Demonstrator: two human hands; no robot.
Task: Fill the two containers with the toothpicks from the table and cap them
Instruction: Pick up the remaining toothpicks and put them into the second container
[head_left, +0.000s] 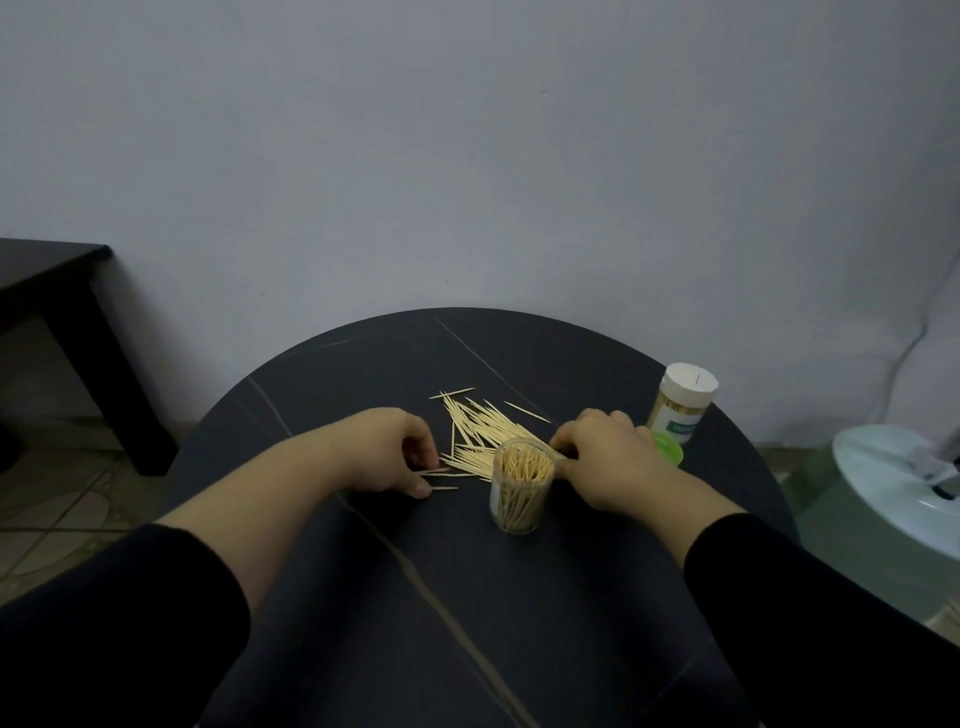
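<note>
Mid-table, I see two containers: one open container packed full, one capped container at the right edge. Left hand pinches loose toothpicks; right hand curls closed, its hold unclear; one green cap.

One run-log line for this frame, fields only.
white-capped toothpick container: closed | clear open container: nearly full, uncapped | green cap: on table | loose toothpicks: remaining | left hand, right hand: gathering

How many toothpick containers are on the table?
2. An open clear container, packed with toothpicks, stands near the table's middle between both hands. A white-capped container stands at the far right edge, behind a green cap. None seems hidden.
</note>
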